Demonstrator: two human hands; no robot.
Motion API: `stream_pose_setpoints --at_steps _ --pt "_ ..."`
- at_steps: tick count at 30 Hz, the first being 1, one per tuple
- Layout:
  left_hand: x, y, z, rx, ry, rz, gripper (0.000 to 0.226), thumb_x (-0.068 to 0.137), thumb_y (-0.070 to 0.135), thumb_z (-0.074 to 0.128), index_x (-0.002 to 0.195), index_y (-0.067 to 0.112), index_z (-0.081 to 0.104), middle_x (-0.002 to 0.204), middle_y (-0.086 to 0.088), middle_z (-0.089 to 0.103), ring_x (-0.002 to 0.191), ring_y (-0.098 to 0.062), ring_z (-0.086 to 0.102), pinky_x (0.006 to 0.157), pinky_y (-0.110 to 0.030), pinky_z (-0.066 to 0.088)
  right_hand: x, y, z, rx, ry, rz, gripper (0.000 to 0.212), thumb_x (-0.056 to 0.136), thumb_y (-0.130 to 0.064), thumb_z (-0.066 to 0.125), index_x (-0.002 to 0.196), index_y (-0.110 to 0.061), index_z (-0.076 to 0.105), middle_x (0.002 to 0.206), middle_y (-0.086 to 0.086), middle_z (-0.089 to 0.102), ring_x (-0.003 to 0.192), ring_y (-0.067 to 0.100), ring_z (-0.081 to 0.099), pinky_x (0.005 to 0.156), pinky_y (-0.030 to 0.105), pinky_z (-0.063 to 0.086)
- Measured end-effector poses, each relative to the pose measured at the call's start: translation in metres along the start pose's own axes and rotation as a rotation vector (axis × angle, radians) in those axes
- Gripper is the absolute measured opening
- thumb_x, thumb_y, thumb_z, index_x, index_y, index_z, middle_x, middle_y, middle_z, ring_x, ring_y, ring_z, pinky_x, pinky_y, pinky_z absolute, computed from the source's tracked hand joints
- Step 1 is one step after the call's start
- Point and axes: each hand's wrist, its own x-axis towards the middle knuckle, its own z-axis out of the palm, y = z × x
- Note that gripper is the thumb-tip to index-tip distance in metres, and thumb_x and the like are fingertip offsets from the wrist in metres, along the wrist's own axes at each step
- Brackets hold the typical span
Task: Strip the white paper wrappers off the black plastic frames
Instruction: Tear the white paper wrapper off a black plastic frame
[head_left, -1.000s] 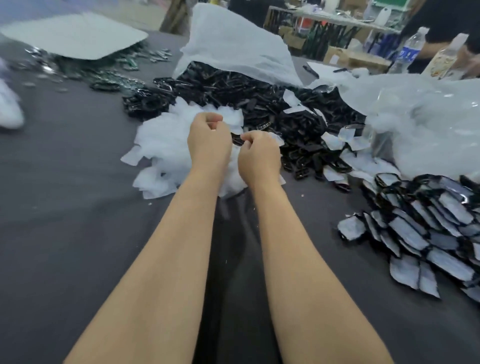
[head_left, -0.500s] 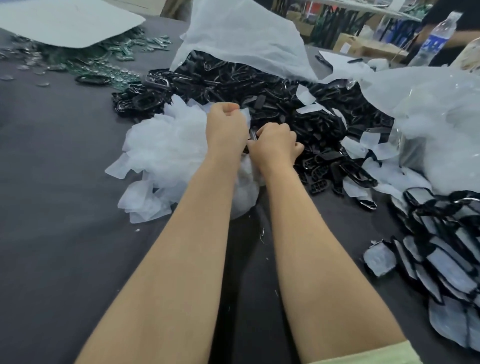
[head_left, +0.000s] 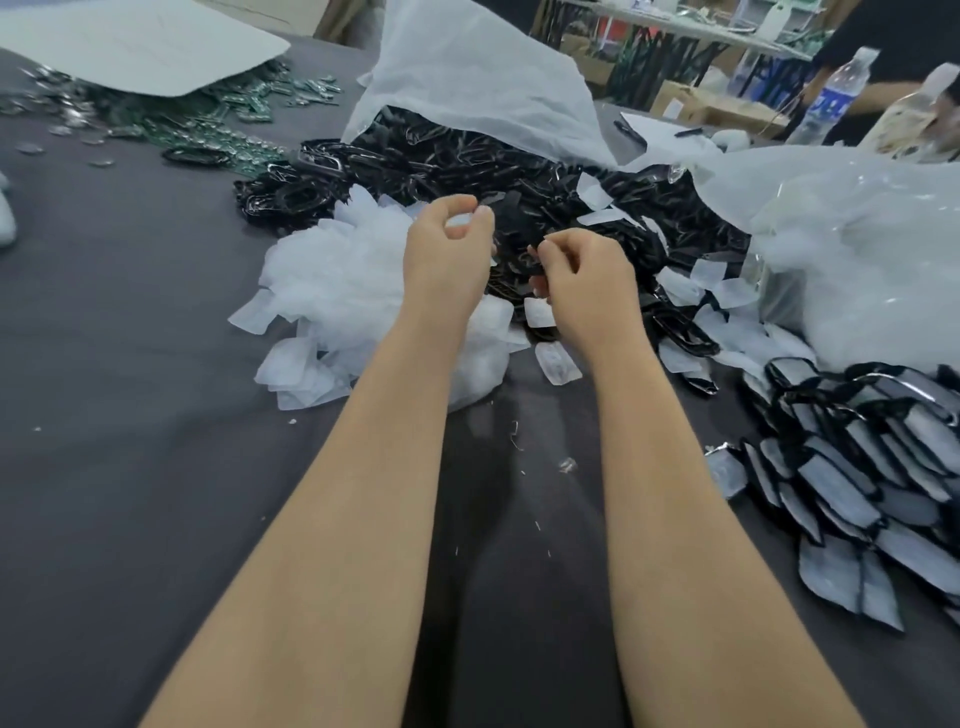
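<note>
Pinching a wrapper (head_left: 461, 224) with the left hand (head_left: 449, 257), apparently gripping a frame (head_left: 519, 262) with the right hand (head_left: 589, 280), at picture centre. Might tear paper short, leaving scraps stuck, or drop the frame into the pile (head_left: 467, 166) behind.

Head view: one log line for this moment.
left hand: pinches white wrapper | right hand: holds black frame | wrapper pile: beside left hand | wrapped frames: far right

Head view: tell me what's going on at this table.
A person is unwrapping frames. The left hand pinches a white wrapper, held apart from what looks like a black frame gripped by the right hand. At left lie shed wrappers, behind them bare frames, at right wrapped frames.
</note>
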Motion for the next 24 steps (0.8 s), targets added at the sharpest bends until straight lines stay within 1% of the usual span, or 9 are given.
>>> stream_pose_setpoints --at_steps 5,7,9,11,14,18,20,23,24 --pt "-0.031 -0.002 -0.006 0.056 -0.087 0.030 0.011 0.095 0.008 0.053 0.105 0.008 0.058 0.088 -0.007 0.069 0.078 -0.016 0.065 0.064 -0.022 0.056 -0.023 0.002 -0.016 -0.042 -0.011 -0.070 0.015 0.096 -0.020 0.052 0.098 -0.018 0.067 0.069 -0.013 0.057 0.069 0.008 0.055 0.066 0.019 0.042" --pt "-0.041 -0.005 -0.008 0.082 -0.105 0.015 0.003 0.095 0.008 0.052 0.096 0.010 0.054 0.090 -0.010 0.069 0.069 -0.013 0.068 0.057 -0.020 0.056 -0.033 0.004 -0.018 0.017 0.045 -0.042 0.010 0.095 -0.022 0.053 0.093 -0.021 0.064 0.072 -0.008 0.060 0.072 0.012 0.057 0.069 0.024 0.046" --pt "-0.048 -0.009 -0.011 0.009 -0.059 -0.017 0.013 0.096 0.007 0.049 0.087 0.016 0.048 0.084 -0.007 0.066 0.056 -0.006 0.067 0.051 -0.018 0.053 -0.043 0.006 -0.016 0.175 0.102 0.058 0.008 0.095 -0.023 0.054 0.090 -0.023 0.059 0.076 -0.003 0.064 0.078 0.017 0.062 0.077 0.036 0.052" --pt "-0.050 -0.011 -0.014 -0.158 0.045 -0.058 0.018 0.097 0.005 0.047 0.085 0.017 0.044 0.079 -0.005 0.063 0.052 -0.003 0.066 0.051 -0.016 0.052 -0.053 0.009 -0.014 0.202 0.115 0.124 0.007 0.095 -0.022 0.054 0.090 -0.021 0.059 0.082 0.000 0.067 0.084 0.021 0.064 0.084 0.039 0.052" --pt "-0.052 -0.016 -0.017 -0.364 0.160 -0.114 0.015 0.099 0.007 0.045 0.089 0.018 0.046 0.081 -0.001 0.064 0.056 -0.001 0.066 0.055 -0.014 0.052 -0.064 0.017 0.001 -0.089 -0.037 0.096 0.021 0.092 -0.023 0.058 0.109 -0.013 0.066 0.105 0.008 0.068 0.100 0.024 0.062 0.086 0.027 0.043" --pt "-0.053 -0.023 -0.015 -0.459 0.218 -0.131 0.010 0.099 0.010 0.044 0.105 0.013 0.052 0.084 0.000 0.065 0.059 0.001 0.066 0.058 -0.014 0.052 -0.071 0.013 0.027 -0.458 -0.187 0.081 0.047 0.091 -0.043 0.058 0.131 -0.019 0.054 0.129 0.009 0.053 0.121 0.030 0.046 0.100 0.040 0.036" --pt "-0.051 -0.024 -0.017 -0.485 0.229 -0.136 0.012 0.099 0.009 0.044 0.109 0.011 0.052 0.082 -0.002 0.065 0.059 0.000 0.066 0.058 -0.015 0.053 -0.071 0.013 0.029 -0.381 -0.140 0.072 0.037 0.091 -0.036 0.060 0.123 -0.018 0.058 0.122 0.007 0.058 0.115 0.027 0.050 0.098 0.040 0.039" --pt "-0.051 -0.027 -0.016 -0.505 0.242 -0.153 0.011 0.099 0.007 0.044 0.107 0.010 0.050 0.079 -0.003 0.063 0.059 -0.002 0.065 0.056 -0.014 0.052 -0.070 0.017 0.021 0.017 -0.004 0.119 0.005 0.087 -0.017 0.065 0.091 -0.015 0.062 0.087 -0.002 0.063 0.088 0.019 0.058 0.081 0.024 0.043" --pt "-0.052 -0.028 -0.015 -0.497 0.238 -0.154 0.009 0.099 0.007 0.044 0.104 0.010 0.050 0.078 -0.003 0.063 0.059 -0.002 0.065 0.056 -0.014 0.051 -0.070 0.018 0.017 0.102 0.035 0.136 0.007 0.086 -0.014 0.065 0.083 -0.016 0.060 0.080 -0.004 0.062 0.082 0.017 0.058 0.078 0.023 0.044"
